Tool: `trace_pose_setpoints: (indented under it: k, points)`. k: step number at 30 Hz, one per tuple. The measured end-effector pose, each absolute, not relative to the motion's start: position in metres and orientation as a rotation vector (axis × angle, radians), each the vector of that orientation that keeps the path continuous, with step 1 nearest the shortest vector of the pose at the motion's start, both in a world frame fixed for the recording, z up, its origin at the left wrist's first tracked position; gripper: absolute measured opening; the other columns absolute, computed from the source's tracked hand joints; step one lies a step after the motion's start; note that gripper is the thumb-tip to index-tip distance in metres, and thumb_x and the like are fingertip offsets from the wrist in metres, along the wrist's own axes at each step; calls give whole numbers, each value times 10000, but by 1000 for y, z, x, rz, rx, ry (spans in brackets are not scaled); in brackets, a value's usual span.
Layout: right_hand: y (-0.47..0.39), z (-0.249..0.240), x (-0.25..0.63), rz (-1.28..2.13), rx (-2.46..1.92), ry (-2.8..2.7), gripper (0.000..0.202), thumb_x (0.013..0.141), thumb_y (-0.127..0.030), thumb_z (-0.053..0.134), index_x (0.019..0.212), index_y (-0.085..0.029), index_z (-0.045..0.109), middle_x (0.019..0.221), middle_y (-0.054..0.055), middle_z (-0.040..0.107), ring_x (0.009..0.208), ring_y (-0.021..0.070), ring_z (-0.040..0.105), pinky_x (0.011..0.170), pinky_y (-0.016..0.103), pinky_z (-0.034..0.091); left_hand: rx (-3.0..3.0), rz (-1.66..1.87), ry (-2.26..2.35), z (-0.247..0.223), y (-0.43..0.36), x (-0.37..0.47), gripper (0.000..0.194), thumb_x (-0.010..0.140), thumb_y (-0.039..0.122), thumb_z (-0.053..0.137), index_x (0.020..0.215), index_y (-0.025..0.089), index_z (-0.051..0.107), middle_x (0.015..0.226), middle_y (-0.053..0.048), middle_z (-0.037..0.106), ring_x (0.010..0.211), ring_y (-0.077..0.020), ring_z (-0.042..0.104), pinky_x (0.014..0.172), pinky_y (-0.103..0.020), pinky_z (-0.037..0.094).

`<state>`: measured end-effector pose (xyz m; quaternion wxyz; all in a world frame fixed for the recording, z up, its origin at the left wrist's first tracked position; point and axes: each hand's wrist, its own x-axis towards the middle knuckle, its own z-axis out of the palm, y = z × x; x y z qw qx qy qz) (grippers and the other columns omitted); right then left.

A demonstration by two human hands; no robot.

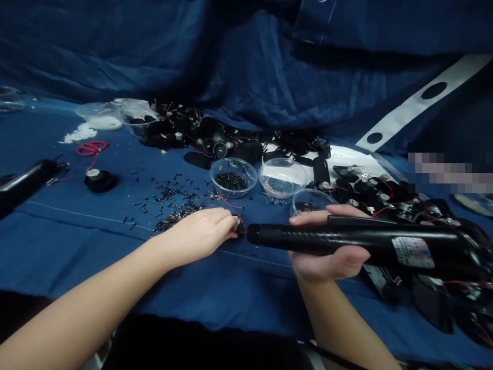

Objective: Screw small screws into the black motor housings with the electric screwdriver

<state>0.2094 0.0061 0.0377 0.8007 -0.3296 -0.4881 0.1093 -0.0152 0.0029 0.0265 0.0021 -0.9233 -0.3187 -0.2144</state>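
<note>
My right hand (327, 264) is wrapped round a black electric screwdriver (308, 237), which lies level with its nose pointing left. A label shows on its body. Just left of that nose, my left hand (206, 231) pinches a small part (239, 225) with a whitish face and a red wire (227, 201). The fingers hide most of this part. Beside my left hand, a heap of small black screws (177, 218) spreads over the blue cloth. Beyond the hands stands a clear tub of dark screws (231, 182).
A second clear tub (283, 177) and a third (314, 199) stand to its right. Wired black parts (385, 198) pile up at right and along the back. At left are a black round part (99, 180), red-handled scissors (92, 148) and a black cylindrical tool (29, 185).
</note>
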Motion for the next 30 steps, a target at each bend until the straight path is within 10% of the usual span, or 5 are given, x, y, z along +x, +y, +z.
trace_pose_setpoints:
  k: [30]
  points:
    - [14, 62, 211, 562, -754, -635, 530, 864, -724, 466, 859, -225, 645, 496, -36, 583, 375, 152, 521, 343, 283, 407, -3114, -1843, -1200, 38, -1, -18, 140, 843, 159, 843, 946, 182, 751, 841, -20, 802, 743, -131, 760, 749, -223, 625]
